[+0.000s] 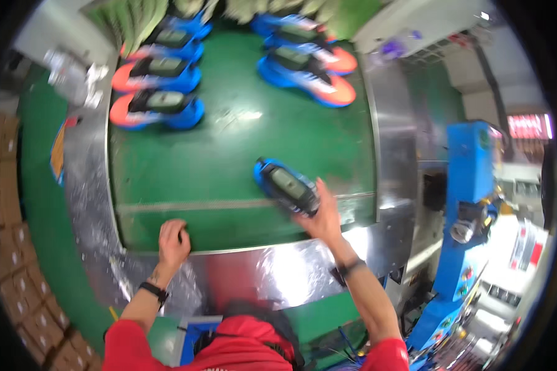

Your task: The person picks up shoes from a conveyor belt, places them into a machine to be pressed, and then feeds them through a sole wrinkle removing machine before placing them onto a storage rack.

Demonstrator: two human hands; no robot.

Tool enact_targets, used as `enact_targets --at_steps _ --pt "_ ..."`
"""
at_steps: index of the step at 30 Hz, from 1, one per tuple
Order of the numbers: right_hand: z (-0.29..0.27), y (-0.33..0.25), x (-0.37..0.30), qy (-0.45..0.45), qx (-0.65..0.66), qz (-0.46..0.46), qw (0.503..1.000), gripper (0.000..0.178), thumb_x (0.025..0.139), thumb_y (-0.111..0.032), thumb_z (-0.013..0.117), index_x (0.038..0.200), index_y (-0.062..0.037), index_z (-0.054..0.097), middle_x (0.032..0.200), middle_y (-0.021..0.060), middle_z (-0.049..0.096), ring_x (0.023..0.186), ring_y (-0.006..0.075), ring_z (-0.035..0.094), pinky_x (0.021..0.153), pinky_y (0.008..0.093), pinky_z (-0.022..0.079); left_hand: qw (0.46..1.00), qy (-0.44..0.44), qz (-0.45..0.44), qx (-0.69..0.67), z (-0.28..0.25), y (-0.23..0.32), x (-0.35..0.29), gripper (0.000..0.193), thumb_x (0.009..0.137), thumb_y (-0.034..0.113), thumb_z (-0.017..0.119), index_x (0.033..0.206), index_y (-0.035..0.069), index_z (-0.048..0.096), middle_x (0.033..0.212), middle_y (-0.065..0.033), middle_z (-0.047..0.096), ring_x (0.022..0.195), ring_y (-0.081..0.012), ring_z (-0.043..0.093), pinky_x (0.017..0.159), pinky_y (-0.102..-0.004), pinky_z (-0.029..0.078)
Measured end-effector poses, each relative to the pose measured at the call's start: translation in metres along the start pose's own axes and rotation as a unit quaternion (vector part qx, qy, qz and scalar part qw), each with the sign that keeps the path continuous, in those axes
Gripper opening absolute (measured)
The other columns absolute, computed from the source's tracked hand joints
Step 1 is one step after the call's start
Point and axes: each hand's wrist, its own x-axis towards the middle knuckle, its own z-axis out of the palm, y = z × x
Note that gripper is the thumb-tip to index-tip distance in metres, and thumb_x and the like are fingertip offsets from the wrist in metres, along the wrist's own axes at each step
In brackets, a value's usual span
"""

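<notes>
My right hand (322, 217) grips one end of a blue and black shoe (286, 187) with a grey-green piece in its opening. The shoe is over the near part of a green conveyor belt (229, 148), slanting from upper left to lower right. By the belt's near left corner is my left hand (174, 242), its fingers curled in; a small dark spot shows at the fingers, and I cannot make out what it is. Farther up the belt, blue and orange shoes stand in a left row (158, 110) and a right row (309, 75).
Metal edging (393, 148) frames the belt. Pale strip curtains (130, 25) hang at its far end. Crumpled clear plastic (71, 77) lies at the upper left. Brown cartons (12, 266) are stacked on the far left. A blue machine (467, 161) stands to the right.
</notes>
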Motion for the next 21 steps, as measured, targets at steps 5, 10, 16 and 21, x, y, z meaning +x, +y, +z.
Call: enact_targets --at_steps 5,10,16,21 --pt "0.020 -0.076 0.055 -0.147 0.156 0.152 0.965 0.060 0.070 -0.044 0.080 0.105 0.0025 0.065 0.086 0.0199 0.071 0.078 0.0304 0.070 0.071 0.0379 0.056 0.994 0.016 -0.102 0.022 -0.038 -0.018 -0.032 0.015 0.079 -0.006 0.053 0.092 -0.001 0.058 0.089 -0.0173 0.059 0.085 -0.0381 0.057 0.076 -0.0435 0.047" --pt "-0.006 -0.079 -0.025 -0.179 0.696 0.305 0.625 0.053 0.089 -0.021 0.071 0.130 0.0039 0.049 0.115 0.0130 0.064 0.098 0.0175 0.065 0.083 0.0331 0.055 0.932 -0.066 -0.326 -0.146 -0.011 0.001 -0.002 0.019 0.092 0.012 0.061 0.105 0.000 0.061 0.103 -0.0141 0.066 0.093 -0.0246 0.062 0.081 -0.0385 0.050" --pt "-0.192 -0.149 -0.064 -0.343 0.274 -0.188 0.879 0.081 0.065 -0.027 0.084 0.134 -0.0024 0.048 0.130 0.0182 0.055 0.118 0.0327 0.055 0.101 0.0423 0.045 0.516 -0.282 -0.386 -0.711 -0.103 0.221 0.029 0.056 0.104 0.043 0.036 0.141 0.001 0.041 0.135 -0.0167 0.052 0.118 -0.0248 0.056 0.102 -0.0422 0.046" --pt "-0.227 -0.097 -0.146 0.112 0.159 -0.385 0.902 0.087 0.074 -0.030 0.081 0.146 -0.0077 0.038 0.148 0.0206 0.038 0.137 0.0356 0.038 0.111 0.0491 0.033 0.518 -0.341 -0.314 -0.719 -0.119 0.262 -0.012 0.060 0.093 0.044 0.050 0.134 0.000 0.047 0.118 -0.0159 0.062 0.098 -0.0254 0.065 0.091 -0.0400 0.053"
